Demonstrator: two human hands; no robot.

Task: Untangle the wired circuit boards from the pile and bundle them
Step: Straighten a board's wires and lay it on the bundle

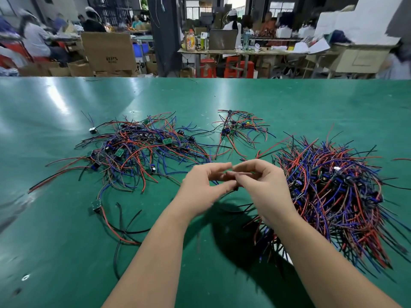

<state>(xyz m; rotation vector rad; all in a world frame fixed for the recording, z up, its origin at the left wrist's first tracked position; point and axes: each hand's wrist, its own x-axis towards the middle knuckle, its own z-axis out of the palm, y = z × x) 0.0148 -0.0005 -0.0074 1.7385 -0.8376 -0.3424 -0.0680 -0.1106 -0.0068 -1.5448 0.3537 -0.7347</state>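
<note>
A loose tangled pile (142, 147) of small green circuit boards with red, blue and black wires spreads over the left middle of the green table (55, 241). A dense heap of wired boards (333, 185) lies at the right. A small bunch (240, 130) sits further back. My left hand (200, 187) and my right hand (264, 187) meet above the table centre, fingertips together, pinching a small wired board (233, 185) whose wires hang beneath my hands. Most of that board is hidden by my fingers.
One wired board (97, 205) with red and black wires lies apart at the front left. Beyond the table's far edge stand cardboard boxes (109, 52), red stools (233, 66) and benches where other people sit working.
</note>
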